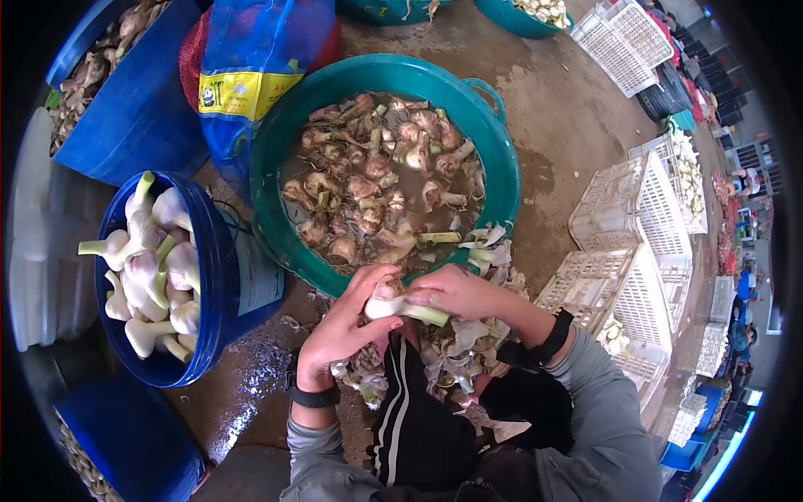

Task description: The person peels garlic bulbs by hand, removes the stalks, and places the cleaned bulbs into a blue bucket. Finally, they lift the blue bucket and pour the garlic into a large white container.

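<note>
A garlic bulb [386,306] with white skin and a short green stem is between my hands, over the near rim of a green tub [266,243]. My left hand [345,322] wraps round the bulb from the left. From the right, my right hand [456,293] is closed at the bulb's stem side, its fingertips pressed together against it; what they pinch is partly hidden. Muddy, unpeeled garlic [364,188] floats in brown water inside the tub. Peeled-off skins [468,343] lie heaped below my hands and hang on the tub's edge.
At left stands a blue bucket [209,309] of clean white garlic [150,268]. Behind it are a larger blue barrel [138,113] of garlic and a blue mesh bag [259,42]. White plastic crates [598,280] line the right side. People work in the far right background.
</note>
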The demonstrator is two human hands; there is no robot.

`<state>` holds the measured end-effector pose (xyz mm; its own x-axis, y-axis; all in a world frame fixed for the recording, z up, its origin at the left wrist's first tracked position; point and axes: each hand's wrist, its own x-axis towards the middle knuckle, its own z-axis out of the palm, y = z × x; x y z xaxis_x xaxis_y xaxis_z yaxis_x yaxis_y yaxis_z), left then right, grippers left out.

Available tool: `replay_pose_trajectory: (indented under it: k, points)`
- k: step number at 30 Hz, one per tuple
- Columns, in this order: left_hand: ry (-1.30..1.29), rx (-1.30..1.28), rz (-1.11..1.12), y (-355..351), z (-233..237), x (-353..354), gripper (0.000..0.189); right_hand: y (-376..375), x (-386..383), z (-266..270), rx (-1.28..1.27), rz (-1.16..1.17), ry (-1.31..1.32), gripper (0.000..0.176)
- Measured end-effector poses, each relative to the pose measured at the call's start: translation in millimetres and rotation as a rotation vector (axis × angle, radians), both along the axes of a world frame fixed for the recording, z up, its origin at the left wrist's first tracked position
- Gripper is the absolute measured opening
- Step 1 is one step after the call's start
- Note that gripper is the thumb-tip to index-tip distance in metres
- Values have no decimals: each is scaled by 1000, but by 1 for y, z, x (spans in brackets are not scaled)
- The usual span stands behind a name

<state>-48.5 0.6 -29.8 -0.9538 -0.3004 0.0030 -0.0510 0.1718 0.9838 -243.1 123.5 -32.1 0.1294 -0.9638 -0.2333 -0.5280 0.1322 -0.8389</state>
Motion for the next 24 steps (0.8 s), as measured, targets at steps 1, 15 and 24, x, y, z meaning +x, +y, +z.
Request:
replay_pose_trajectory:
  k: [1, 15, 24]
  points:
    - [3, -3, 1, 0, -3, 0, 64, 2, 0, -1, 105, -74, -199, 27]
    - [318, -142, 549, 21, -38, -14, 29, -13, 56, -20, -195, -603, -374, 24]
    - [748, 727, 475, 28, 34, -22, 10, 16, 54, 89, -256, -389, 22, 15]
